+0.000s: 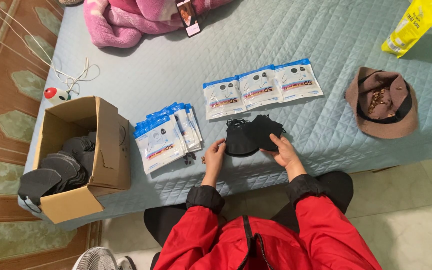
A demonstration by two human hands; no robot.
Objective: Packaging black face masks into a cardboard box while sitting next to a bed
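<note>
Black masks (252,135) held over the quilted bed (326,40), long axis 9-to-3. Left hand (214,154) pinches the 9 o'clock end; right hand (283,150) grips the 3 o'clock end, equally near

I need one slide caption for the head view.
Both hands hold black face masks above a quilted bed.

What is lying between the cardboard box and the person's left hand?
In the head view, a fanned pile of blue-and-white mask packets lies between the cardboard box and the left hand.
</note>
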